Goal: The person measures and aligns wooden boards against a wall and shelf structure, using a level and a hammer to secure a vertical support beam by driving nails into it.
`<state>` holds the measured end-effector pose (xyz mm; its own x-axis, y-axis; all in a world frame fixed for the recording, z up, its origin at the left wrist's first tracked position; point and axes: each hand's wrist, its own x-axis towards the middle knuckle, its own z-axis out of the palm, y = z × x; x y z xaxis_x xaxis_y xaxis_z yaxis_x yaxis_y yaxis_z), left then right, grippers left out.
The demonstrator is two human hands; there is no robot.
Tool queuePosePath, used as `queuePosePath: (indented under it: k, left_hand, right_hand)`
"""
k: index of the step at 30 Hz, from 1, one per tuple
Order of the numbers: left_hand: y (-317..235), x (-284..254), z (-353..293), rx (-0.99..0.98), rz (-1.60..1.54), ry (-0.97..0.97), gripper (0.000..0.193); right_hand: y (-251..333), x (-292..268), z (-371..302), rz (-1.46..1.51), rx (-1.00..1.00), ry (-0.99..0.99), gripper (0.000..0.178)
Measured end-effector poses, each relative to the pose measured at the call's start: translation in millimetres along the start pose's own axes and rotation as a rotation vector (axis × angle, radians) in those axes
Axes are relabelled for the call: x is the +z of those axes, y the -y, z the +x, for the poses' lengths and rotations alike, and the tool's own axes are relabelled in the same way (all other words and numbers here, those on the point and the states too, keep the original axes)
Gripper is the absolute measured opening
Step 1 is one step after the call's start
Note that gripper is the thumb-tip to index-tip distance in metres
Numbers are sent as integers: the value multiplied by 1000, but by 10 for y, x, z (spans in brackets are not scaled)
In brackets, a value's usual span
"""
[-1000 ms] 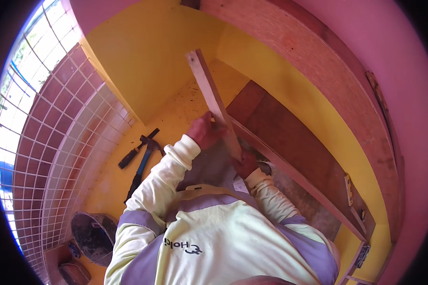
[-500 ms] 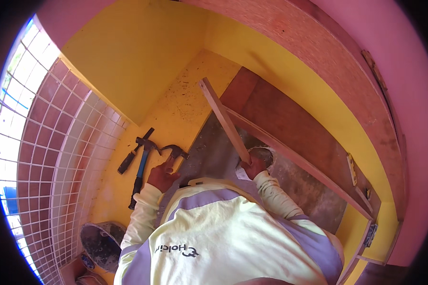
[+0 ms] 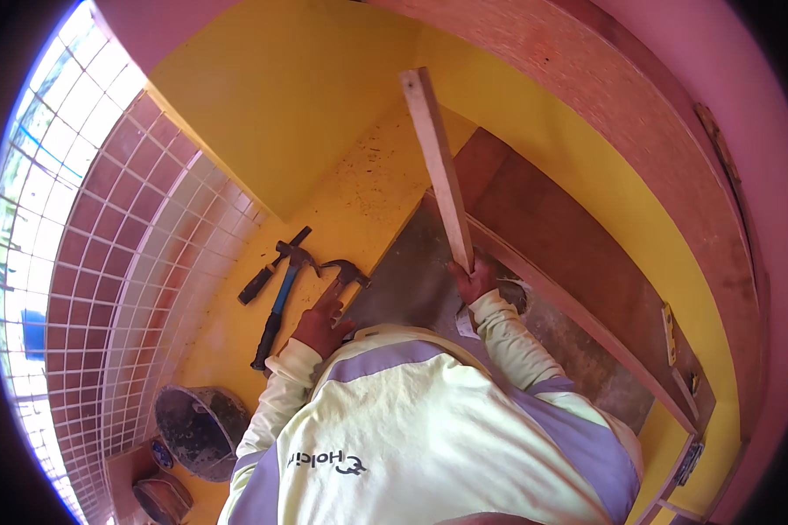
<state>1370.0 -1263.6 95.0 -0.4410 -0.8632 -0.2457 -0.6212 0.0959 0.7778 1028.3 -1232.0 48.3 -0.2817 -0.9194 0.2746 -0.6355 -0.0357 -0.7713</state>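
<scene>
My right hand (image 3: 473,282) is closed round the lower end of a narrow wooden batten (image 3: 445,166). The batten rises from the fist toward the far yellow wall, its far end raised. My left hand (image 3: 322,324) is beside a claw hammer (image 3: 347,270), fingers stretched toward the hammer's head; its handle is mostly hidden by the hand. To the left lies a second hammer (image 3: 280,297) with a blue and black handle, resting across a black-handled tool (image 3: 256,284).
A dark bucket (image 3: 200,429) stands at lower left beside white wire mesh (image 3: 105,289). Another wooden strip (image 3: 569,306) runs along a reddish-brown board (image 3: 534,214). A yellow level (image 3: 670,332) and a metal hinge (image 3: 689,464) are at right. A grey panel (image 3: 403,276) lies before me.
My right hand has moved away from me a little, lifting the batten and swinging it more upright. My left hand stays by the claw hammer, slightly lower. The whole view has shifted.
</scene>
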Motion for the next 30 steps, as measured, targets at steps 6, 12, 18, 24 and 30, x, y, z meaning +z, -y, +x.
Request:
queuePosePath:
  k: [6,12,18,24,30]
  left_hand:
    - [113,54,-206,-203,47,-71,49]
    - [54,172,-335,-212,65,-81,50]
    - [58,263,-373,-212,26,-116,50]
    - [99,469,-264,-149,10,-107,44]
    - [101,682,-70,-93,29,-39,39]
  right_hand:
    - [237,-14,81,103,60,21,27]
    - [523,-22,489,399,-174,-15,16]
    - [947,-287,715,741,-380,-46,17]
    - [966,-589,696,850,-368,-172,32]
    - [854,-914,560,758,-275,-236,35]
